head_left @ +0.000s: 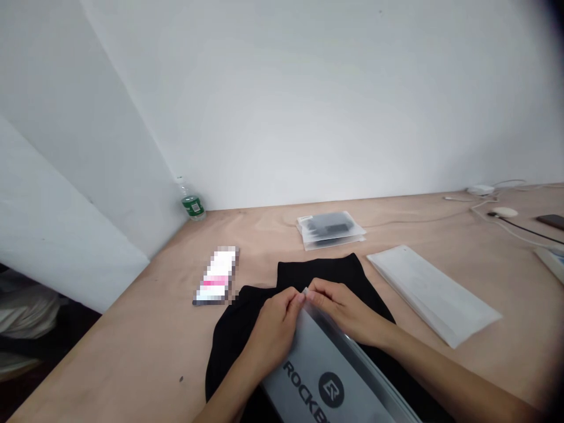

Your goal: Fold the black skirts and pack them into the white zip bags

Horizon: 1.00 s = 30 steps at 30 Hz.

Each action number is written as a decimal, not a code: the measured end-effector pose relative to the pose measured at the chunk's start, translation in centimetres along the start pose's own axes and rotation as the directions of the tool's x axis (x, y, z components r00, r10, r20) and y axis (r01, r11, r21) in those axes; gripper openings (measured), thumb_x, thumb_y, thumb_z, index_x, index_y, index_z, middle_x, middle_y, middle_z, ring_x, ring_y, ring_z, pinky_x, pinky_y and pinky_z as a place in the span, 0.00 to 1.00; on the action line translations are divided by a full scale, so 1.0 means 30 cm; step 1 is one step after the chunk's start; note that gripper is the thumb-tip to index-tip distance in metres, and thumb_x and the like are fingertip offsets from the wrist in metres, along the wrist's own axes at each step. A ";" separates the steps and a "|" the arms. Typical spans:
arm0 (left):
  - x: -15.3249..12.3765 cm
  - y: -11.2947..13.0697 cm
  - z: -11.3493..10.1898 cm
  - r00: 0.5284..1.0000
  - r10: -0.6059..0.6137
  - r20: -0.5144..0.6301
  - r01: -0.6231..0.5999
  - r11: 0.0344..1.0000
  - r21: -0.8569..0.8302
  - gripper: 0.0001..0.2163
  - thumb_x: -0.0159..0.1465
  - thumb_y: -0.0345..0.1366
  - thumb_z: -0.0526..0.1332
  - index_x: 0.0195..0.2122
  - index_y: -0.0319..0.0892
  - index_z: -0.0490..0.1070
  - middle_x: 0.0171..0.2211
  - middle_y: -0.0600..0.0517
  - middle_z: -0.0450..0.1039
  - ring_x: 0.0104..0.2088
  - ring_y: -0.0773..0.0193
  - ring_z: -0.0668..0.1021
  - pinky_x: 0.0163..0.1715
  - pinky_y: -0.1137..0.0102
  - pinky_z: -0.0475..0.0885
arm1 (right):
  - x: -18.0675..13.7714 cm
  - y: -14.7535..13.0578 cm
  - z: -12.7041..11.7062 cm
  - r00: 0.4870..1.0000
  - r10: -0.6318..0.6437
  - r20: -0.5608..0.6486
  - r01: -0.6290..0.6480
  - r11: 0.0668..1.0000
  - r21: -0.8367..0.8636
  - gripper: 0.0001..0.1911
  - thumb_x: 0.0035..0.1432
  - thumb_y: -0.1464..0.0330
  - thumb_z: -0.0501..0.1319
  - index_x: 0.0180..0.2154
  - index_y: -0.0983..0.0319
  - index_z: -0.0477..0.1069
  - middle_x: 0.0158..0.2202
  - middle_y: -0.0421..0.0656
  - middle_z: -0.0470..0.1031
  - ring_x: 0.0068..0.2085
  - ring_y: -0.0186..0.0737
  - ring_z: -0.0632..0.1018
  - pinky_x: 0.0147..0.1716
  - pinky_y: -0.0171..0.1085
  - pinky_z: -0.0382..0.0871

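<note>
A grey plastic zip bag [328, 358] with a dark round logo and the letters "ROCKB" lies slanted in front of me, its lower end out of frame. My left hand [278, 320] pinches one corner at the bag's far end. Close beside it, my right hand [341, 305] pinches the same corner with thumb and forefinger. Under the bag and both hands, a black cloth garment [317, 271] is spread on the table; its middle is covered by the bag and my arms.
A phone [217, 276] with a lit screen lies left. Flat packets in clear plastic [330, 229] lie near the wall. White folded bags [434, 294] lie right. A water bottle [192, 202] stands in the back left corner. Cables [484, 202] and a dark device [551, 221] are far right.
</note>
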<state>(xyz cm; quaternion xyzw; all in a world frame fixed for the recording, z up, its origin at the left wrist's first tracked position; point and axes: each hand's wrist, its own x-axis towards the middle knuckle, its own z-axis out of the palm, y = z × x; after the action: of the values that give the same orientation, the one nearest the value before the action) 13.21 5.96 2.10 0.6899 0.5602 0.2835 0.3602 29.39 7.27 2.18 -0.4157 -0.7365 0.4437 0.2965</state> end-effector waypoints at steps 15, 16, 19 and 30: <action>0.004 -0.122 -0.143 0.902 -0.188 -0.389 0.119 0.974 -0.195 0.15 0.59 0.46 0.54 0.21 0.42 0.62 0.19 0.59 0.58 0.24 0.68 0.63 0.25 0.74 0.58 | -0.155 0.058 -0.135 0.951 0.266 0.155 -0.294 0.934 0.204 0.12 0.59 0.63 0.50 0.26 0.61 0.62 0.23 0.36 0.66 0.25 0.34 0.74 0.22 0.31 0.64; 0.002 -0.128 -0.143 0.891 -0.200 -0.408 0.119 0.969 -0.215 0.15 0.59 0.46 0.55 0.20 0.42 0.62 0.19 0.59 0.58 0.24 0.68 0.63 0.25 0.75 0.58 | -0.160 0.066 -0.141 0.945 0.288 0.158 -0.319 0.918 0.236 0.12 0.59 0.63 0.51 0.26 0.61 0.62 0.23 0.37 0.68 0.25 0.35 0.75 0.23 0.31 0.65; -0.005 -0.129 -0.125 0.863 -0.231 -0.450 0.110 0.954 -0.278 0.15 0.59 0.47 0.55 0.22 0.42 0.63 0.20 0.59 0.60 0.24 0.69 0.65 0.25 0.75 0.61 | -0.173 0.077 -0.130 0.957 0.283 0.070 -0.284 0.852 0.440 0.11 0.58 0.62 0.54 0.27 0.61 0.64 0.24 0.38 0.71 0.27 0.36 0.76 0.26 0.33 0.67; -0.149 0.031 0.116 0.769 -0.547 -0.332 -0.083 0.429 -0.899 0.13 0.55 0.45 0.61 0.38 0.44 0.70 0.39 0.49 0.75 0.39 0.60 0.76 0.36 0.69 0.73 | -0.182 -0.009 0.079 0.803 0.567 -0.185 0.098 0.181 0.979 0.25 0.47 0.65 0.66 0.48 0.60 0.66 0.45 0.47 0.75 0.46 0.49 0.74 0.48 0.48 0.65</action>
<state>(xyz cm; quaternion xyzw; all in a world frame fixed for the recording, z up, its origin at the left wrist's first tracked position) 15.56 0.87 0.91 0.1892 0.5078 0.6696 0.5079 30.00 1.46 1.04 -0.3550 -0.1084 0.7120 0.5961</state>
